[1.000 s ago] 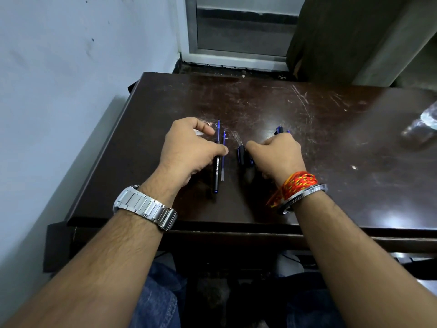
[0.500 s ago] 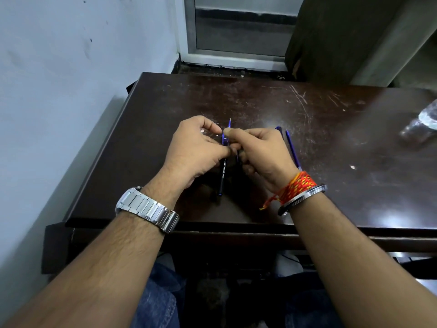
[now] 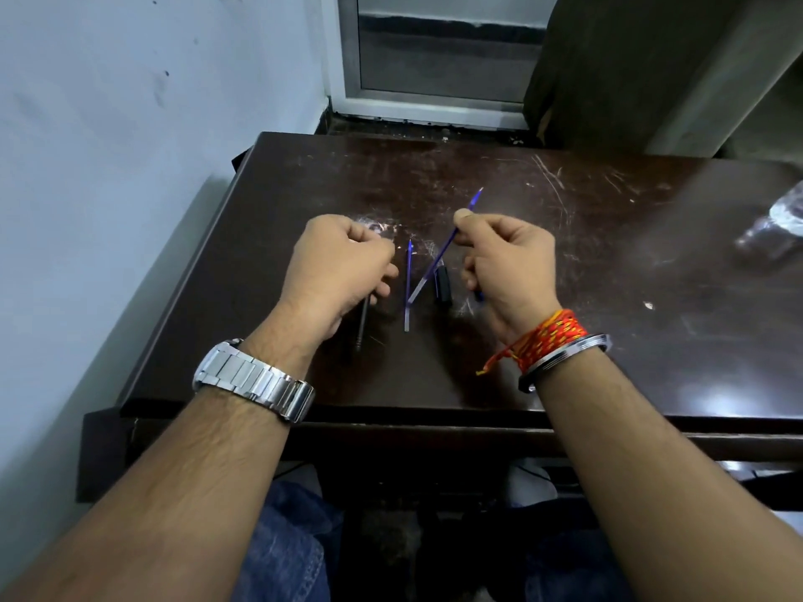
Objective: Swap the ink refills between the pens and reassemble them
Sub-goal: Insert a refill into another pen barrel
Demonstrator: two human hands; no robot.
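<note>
My right hand [image 3: 504,262] pinches a thin blue ink refill [image 3: 439,262] between thumb and forefinger, near its upper third. The refill slants: its pointed tip rises beyond my fingers toward the far side of the dark brown scratched wooden table [image 3: 565,341], and its pale lower end hangs down to the left of them, above the tabletop. The other fingers of that hand are curled in, and something small and blue peeks out beneath the heel of the palm; I cannot make out what it is.

My left hand [image 3: 339,271] is closed in a loose fist around a slim dark pen barrel [image 3: 360,323]. Only the lower end of the barrel shows below my palm; the rest is hidden inside my grip, so I cannot tell whether it touches the table.

Between my two hands, a second blue ink refill [image 3: 407,288] lies flat on the table, tip pointing away from me. Just right of it, close under my right fingers, rests a short black pen piece [image 3: 442,284], perhaps a cap; its shape is hard to read.

At the table's far right edge a clear, blurred object [image 3: 773,232] is cut off by the frame.
</note>
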